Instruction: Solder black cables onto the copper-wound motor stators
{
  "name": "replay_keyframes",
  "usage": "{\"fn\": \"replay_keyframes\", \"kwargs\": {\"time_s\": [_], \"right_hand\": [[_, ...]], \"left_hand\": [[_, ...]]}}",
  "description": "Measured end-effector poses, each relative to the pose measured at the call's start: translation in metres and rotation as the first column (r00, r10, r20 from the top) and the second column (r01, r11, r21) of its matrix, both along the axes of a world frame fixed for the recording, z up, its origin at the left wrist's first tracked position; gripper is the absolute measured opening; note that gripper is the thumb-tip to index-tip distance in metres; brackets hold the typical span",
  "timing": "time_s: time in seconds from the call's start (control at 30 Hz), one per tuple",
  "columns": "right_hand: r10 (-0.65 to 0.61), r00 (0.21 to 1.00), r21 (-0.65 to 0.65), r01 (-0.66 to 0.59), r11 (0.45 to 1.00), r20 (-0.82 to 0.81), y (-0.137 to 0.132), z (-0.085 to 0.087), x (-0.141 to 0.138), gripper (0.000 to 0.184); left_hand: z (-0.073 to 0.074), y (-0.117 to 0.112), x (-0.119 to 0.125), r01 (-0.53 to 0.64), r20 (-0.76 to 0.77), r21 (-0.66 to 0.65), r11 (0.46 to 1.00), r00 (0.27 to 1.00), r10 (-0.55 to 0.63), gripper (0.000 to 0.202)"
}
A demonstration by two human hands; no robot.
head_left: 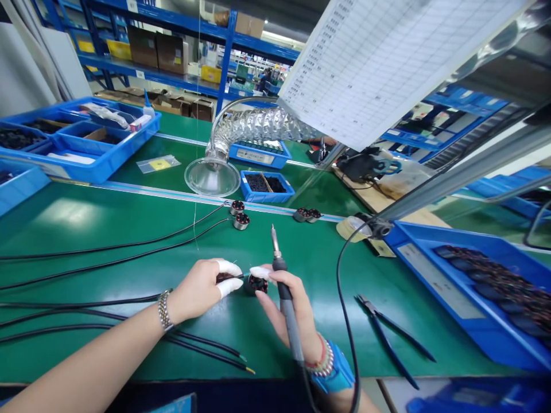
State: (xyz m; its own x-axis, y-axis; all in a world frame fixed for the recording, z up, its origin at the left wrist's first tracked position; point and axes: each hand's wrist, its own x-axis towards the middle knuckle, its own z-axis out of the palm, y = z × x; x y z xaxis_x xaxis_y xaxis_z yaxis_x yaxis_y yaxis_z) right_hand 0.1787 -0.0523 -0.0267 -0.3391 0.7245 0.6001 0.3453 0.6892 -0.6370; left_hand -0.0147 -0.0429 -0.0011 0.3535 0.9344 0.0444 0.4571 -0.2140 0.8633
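My left hand [205,289], with white finger cots on thumb and forefinger, is closed on a cable end. Thin wires stick out from its fingertips toward a small black round motor part with copper windings [258,285] on the green bench. In my right hand [297,304] a soldering iron [287,304] lies between thumb and forefinger, its metal tip pointing up and away from the motor part. A white-capped finger of that hand touches the top of the motor part, and the thumb is beside it. The exact contact between wires and motor part is hidden.
Black cables [107,327] run in from the left; two end at silvery motors [241,221]. Pliers [387,332] lie open at right, near a blue bin [465,310] of motor parts. A clear fume hood [213,178], tape roll [353,228] and blue trays [267,195] stand behind.
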Motion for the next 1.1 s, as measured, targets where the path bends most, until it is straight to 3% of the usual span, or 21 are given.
{"fn": "replay_keyframes", "kwargs": {"time_s": [0.33, 0.57, 0.8, 0.97, 1.1], "right_hand": [[0.052, 0.959, -0.289, -0.135, 0.948, -0.279, -0.002, 0.002, -0.002, 0.033], [0.02, 0.969, -0.287, -0.092, 0.953, -0.247, -0.004, -0.004, -0.001, 0.033], [0.027, 0.976, -0.285, -0.09, 0.954, -0.217, -0.004, -0.011, -0.003, 0.033], [0.026, 0.977, -0.256, -0.081, 0.963, -0.213, -0.004, -0.013, -0.003, 0.035], [0.036, 0.979, -0.227, -0.082, 0.97, -0.2, -0.009, -0.013, -0.01, 0.037]], "left_hand": [[0.009, -0.001, -0.002, 0.08, 0.036, -0.004, 0.997, 0.996, -0.08, 0.028], [0.004, -0.002, -0.003, 0.026, 0.076, -0.085, 0.996, 0.997, -0.019, 0.03], [0.004, -0.001, -0.001, -0.093, 0.201, -0.204, 0.975, 0.97, 0.135, 0.025], [-0.001, 0.0, -0.001, -0.146, 0.232, -0.121, 0.982, 0.958, 0.171, 0.017], [-0.005, -0.002, 0.0, -0.265, 0.219, -0.055, 0.963, 0.938, 0.27, 0.017]]}}
